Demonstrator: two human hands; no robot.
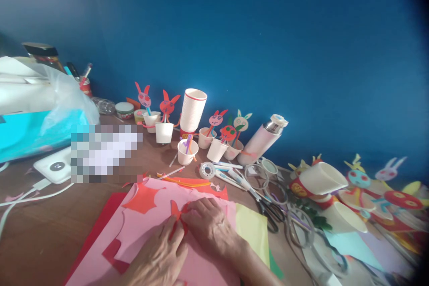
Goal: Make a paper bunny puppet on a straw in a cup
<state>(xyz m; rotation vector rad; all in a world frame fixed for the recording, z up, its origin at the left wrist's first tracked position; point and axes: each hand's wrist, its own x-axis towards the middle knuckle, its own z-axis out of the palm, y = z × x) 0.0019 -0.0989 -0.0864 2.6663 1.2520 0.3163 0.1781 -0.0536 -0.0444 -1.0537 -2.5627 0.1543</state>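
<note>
On the wooden worktop (43,219), a sheet of pink paper (140,232) lies over red paper (95,228), with yellow paper (253,232) at its right edge. The left hand (157,250) and right hand (209,228) meet on a small bow-shaped red paper cut-out (177,216) resting on the pink sheet. Both grips look clenched on it – the right at its middle, the left lower down. An orange cut-out (142,199) lies just beyond the hands. Farther right sit black-handled scissors (270,214) and a roll of clear tape (208,170). Along the blue wall (301,53) stand paper cups (164,132) holding paper rabbit figures (167,106), a tall stack of white cups (193,109) and a pink steel-topped flask (261,140) – tilted, lying back against the clutter.
</note>
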